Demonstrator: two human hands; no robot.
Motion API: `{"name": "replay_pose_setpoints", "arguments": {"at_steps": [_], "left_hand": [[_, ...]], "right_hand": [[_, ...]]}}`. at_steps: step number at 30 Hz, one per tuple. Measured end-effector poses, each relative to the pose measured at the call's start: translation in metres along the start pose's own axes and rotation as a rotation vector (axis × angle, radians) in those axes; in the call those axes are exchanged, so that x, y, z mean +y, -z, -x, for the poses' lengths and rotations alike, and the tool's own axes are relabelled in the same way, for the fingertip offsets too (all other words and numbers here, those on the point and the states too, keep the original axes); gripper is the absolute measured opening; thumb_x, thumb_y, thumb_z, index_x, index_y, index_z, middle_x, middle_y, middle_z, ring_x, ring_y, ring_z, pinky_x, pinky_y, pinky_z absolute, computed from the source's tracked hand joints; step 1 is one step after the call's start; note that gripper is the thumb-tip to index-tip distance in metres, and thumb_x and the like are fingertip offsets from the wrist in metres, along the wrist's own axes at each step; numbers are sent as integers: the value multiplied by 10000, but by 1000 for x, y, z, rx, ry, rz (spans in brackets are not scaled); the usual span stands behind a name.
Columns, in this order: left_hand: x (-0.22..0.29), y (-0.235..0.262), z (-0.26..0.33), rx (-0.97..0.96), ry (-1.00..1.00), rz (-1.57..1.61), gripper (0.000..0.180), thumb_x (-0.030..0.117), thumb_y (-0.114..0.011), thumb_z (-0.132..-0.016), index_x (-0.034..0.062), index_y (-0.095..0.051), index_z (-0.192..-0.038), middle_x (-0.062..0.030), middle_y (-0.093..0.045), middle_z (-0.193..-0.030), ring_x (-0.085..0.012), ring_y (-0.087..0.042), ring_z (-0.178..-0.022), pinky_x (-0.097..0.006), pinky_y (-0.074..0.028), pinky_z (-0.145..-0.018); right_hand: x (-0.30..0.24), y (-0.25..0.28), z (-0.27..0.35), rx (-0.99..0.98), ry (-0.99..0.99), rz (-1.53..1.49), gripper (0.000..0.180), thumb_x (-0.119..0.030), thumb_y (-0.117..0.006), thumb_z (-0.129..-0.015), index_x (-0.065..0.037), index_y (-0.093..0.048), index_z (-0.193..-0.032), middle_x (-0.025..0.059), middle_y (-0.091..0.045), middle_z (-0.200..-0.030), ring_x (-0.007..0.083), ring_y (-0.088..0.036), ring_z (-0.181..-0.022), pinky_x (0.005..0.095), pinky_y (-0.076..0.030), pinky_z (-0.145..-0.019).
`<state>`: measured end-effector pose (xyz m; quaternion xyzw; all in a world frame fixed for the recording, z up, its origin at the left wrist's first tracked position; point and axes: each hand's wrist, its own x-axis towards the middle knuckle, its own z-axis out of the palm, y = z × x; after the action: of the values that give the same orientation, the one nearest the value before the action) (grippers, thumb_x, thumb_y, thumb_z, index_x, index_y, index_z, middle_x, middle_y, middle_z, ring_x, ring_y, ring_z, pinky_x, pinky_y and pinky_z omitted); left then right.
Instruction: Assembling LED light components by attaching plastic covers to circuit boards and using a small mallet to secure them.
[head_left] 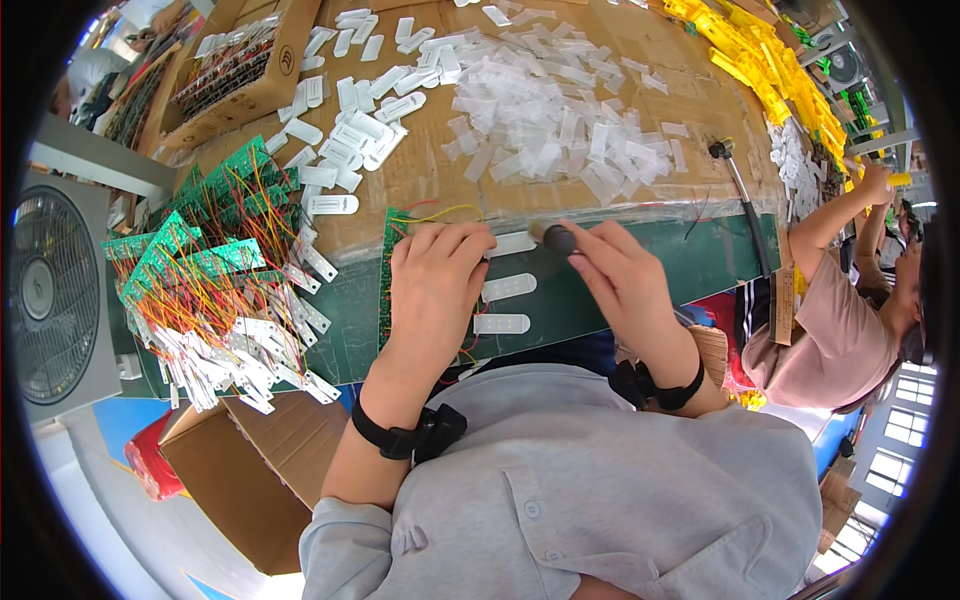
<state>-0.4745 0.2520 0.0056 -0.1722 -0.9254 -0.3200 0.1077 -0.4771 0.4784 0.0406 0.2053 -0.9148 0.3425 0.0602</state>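
Observation:
My left hand (432, 285) bends over a green circuit board strip (388, 290), its fingers curled and thumb pressed in. Whatever lies under its fingertips is hidden. From the strip, white rounded tabs (509, 287) stick out to the right, and the top one passes between my hands. My right hand (628, 285) grips a short tool with a dark rounded body (559, 240) and a tan end, held at the top tab's tip. Its exact kind is unclear. Thin red and yellow wires (450, 212) run beside my left hand.
Wired green boards with white tabs (230, 330) pile up at left, near a fan (58, 290). White covers (360, 135) and clear strips (570, 110) lie on the cardboard (420, 190). A hammer (740, 195) lies at right. Beyond it, a person (840, 310) handles yellow parts (745, 55).

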Motion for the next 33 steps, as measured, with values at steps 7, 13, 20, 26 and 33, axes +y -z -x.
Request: {"name": "replay_pose_setpoints", "arguments": {"at_steps": [7, 13, 20, 26, 33], "left_hand": [[1, 1, -1, -7, 10, 6, 265, 57, -739, -796, 110, -689, -1051, -15, -692, -1161, -257, -595, -1109, -435, -426, -971], [1, 1, 0, -11, 35, 10, 257, 52, -740, -794, 107, -695, -1040, -11, -698, -1187, -251, -601, -1129, -433, -423, -990], [3, 2, -2, -6, 65, 49, 338, 39, -751, -797, 102, -660, -1116, -60, -685, -1090, -281, -604, -1085, -441, -426, -975], [3, 1, -1, -11, 131, 73, 424, 35, -749, -806, 102, -595, -1195, -99, -654, -1109, -321, -598, -1080, -452, -424, -979], [0, 1, -1, -16, 99, 93, 456, 8, -739, -795, 94, -578, -1214, -111, -636, -1096, -347, -591, -1064, -461, -423, -981]], "right_hand": [[-10, 2, -3, 78, 26, 1, 246, -40, -694, -900, -34, -713, -1145, 103, -624, -842, 280, -613, -684, 355, -504, -620], [-4, -10, 0, 230, 109, -51, 259, 10, -724, -854, -42, -725, -1108, 92, -675, -849, 264, -632, -663, 330, -508, -597], [-19, -4, -4, 273, 88, -92, 258, 27, -731, -842, -31, -723, -1093, 107, -678, -829, 251, -634, -648, 320, -504, -584], [-23, -17, -6, 215, 176, -101, 280, 28, -727, -839, -28, -716, -1113, 105, -675, -819, 246, -625, -628, 323, -497, -567], [-9, -41, -12, 98, 152, 35, 260, -38, -710, -875, -68, -722, -1133, 68, -636, -768, 259, -609, -601, 351, -479, -538]]}}
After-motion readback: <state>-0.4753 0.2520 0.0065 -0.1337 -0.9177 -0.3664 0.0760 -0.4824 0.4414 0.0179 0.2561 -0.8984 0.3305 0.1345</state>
